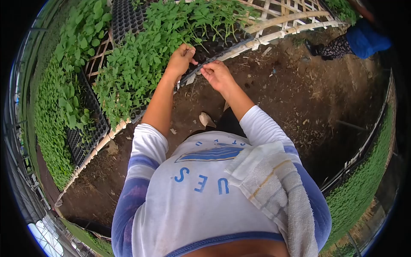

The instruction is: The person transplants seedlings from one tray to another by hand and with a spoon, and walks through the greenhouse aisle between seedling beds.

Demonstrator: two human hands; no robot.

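Observation:
Both of my hands are at the front edge of a black seedling tray (222,48) that holds leafy green seedlings (128,70). My left hand (181,61) is over the tray's edge beside the seedlings, fingers curled together; whatever they pinch is too small to make out. Just right of it, my right hand (217,73) has its thumb and fingertips drawn together near the tray's rim. What is between those fingertips cannot be made out either. A small gap separates the two hands.
A wooden lattice bench (274,28) carries the trays. More black trays (92,115) and broad-leaved seedlings stand at the left. A person in blue (364,40) is at the upper right. Another bed of green plants (364,201) runs along the lower right, across brown soil (299,94).

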